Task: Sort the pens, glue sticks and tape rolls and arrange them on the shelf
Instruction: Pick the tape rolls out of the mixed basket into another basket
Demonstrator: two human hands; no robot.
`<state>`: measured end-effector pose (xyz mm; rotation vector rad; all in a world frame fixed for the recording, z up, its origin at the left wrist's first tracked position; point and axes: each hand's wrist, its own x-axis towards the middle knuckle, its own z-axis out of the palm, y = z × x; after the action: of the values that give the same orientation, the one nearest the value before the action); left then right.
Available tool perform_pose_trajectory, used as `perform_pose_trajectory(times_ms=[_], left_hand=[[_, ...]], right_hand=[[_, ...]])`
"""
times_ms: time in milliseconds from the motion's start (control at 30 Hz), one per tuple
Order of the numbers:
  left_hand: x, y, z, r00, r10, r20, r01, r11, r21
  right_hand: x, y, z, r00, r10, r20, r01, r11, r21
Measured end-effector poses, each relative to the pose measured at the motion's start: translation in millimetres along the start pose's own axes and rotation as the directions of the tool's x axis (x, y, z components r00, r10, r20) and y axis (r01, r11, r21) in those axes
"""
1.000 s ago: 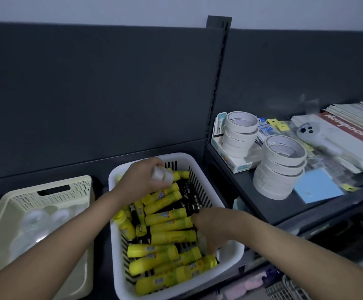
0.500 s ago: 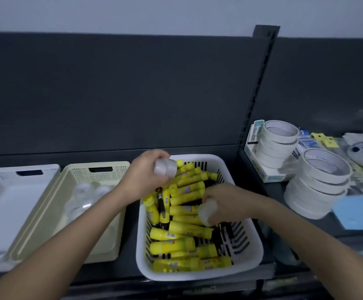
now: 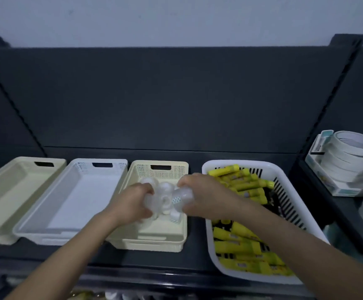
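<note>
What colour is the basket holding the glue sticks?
The basket is white with slotted sides, seen in the head view.

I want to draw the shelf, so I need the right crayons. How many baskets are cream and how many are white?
Cream baskets: 2, the far-left one and the third from the left
White baskets: 2, the second from the left and the slotted one on the right
Total: 4
</note>
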<state>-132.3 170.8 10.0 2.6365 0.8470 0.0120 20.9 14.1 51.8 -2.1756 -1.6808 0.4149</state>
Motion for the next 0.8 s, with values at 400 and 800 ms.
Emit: perform_pose_trajectory(times_ms=[400, 800], left_hand=[[-1.3, -40.5, 20.8, 0.995, 0.094, -0.028, -0.097, 0.990, -0.106], [29.1, 46.9, 29.1, 0.936, 0.334, -0.111, -0.352, 0.876, -0.331]], right_hand=[[39.4, -14.0, 73.3, 0.988, 0.029, 0.149, -0.001, 0.983, -0.184], [-23.8, 56.4, -8.2, 0.921, 0.169, -0.351, -0.213, 0.973, -0.090]])
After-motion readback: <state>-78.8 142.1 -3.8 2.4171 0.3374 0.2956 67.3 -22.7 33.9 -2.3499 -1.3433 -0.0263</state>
